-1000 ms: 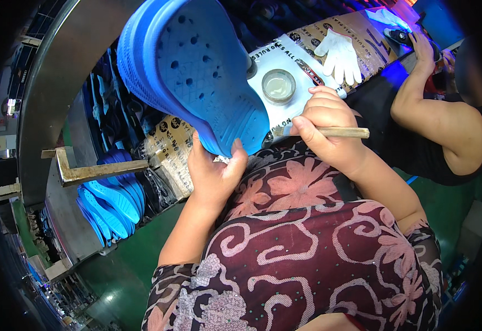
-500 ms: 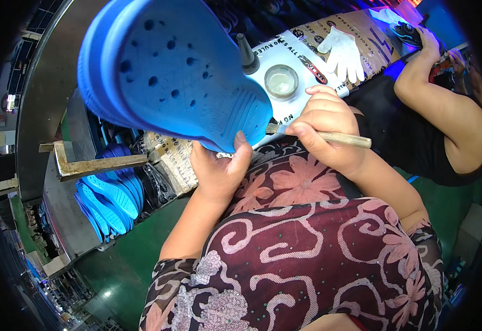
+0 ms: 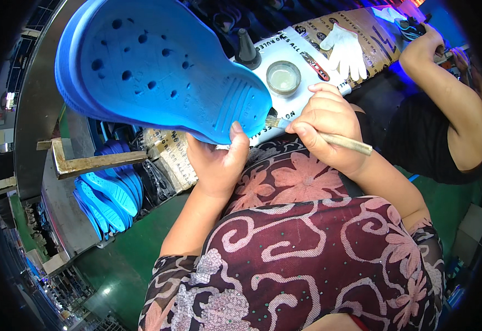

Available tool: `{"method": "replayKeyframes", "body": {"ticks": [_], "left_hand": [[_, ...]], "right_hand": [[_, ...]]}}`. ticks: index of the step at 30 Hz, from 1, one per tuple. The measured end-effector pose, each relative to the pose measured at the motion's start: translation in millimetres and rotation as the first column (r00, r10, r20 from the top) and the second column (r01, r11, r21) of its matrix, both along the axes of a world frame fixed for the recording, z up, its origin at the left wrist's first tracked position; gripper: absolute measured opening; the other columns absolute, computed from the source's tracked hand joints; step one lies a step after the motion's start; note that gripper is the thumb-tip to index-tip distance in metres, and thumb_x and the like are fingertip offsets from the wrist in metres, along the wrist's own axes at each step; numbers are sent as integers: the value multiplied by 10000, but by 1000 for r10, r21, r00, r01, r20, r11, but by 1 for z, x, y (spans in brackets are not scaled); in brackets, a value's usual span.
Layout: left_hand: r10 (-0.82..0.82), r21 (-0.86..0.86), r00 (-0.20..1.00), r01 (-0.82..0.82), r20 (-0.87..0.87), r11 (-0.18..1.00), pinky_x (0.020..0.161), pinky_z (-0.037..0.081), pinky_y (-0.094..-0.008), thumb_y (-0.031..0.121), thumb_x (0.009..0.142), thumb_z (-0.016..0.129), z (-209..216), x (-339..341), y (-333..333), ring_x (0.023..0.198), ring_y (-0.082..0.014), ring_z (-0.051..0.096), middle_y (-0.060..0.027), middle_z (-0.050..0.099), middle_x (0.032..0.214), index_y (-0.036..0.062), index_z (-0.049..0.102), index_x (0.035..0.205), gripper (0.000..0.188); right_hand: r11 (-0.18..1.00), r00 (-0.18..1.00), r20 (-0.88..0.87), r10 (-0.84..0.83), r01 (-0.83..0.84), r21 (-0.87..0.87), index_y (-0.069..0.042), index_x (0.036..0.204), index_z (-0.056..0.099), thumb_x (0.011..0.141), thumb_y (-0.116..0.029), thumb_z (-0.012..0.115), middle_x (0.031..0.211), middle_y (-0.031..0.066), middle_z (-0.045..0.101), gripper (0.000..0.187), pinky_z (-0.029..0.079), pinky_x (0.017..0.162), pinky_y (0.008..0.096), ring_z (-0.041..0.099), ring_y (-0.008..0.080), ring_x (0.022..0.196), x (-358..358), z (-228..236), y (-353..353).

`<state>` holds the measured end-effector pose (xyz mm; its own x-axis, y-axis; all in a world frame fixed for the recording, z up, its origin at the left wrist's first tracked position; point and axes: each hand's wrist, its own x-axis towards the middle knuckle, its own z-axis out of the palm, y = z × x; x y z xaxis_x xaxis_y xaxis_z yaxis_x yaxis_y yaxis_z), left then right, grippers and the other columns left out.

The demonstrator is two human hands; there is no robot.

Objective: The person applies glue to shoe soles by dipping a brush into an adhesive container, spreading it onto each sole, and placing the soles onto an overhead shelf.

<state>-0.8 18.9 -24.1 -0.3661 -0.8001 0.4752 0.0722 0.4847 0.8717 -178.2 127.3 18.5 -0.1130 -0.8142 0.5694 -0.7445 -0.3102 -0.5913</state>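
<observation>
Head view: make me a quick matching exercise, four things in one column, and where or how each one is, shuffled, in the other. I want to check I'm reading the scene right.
Things:
1. Sole
2. Brush
3. Jar
4. Glove

Place, colour or state:
A. White, lying unworn
B. Round, with pale contents, on the white sheet
C. Blue, with holes, held in the left hand
D. Pale-handled, held in the right hand

Right pairs: 1-C, 2-D, 3-B, 4-A
</observation>
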Motion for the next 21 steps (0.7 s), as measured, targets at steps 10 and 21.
{"method": "replayKeyframes", "body": {"ticks": [10,21], "left_hand": [[5,-8,1000,-5,17,1000,755,496,-293,6,763,651,-4,2,0,823,-198,624,-142,612,970,-38,440,1137,432],[7,-202,999,1,41,979,718,497,-299,-37,710,666,-5,1,-11,772,-209,629,-132,619,901,-24,474,1091,426]], "right_hand": [[999,998,55,10,-8,-44,-66,727,648,821,-137,616,654,41,590,121,420,842,382,555,217,644,-6,-3,6],[997,983,171,-70,73,-13,-20,693,638,837,-52,570,652,78,606,162,393,666,327,518,217,613,-16,-3,9]]}}
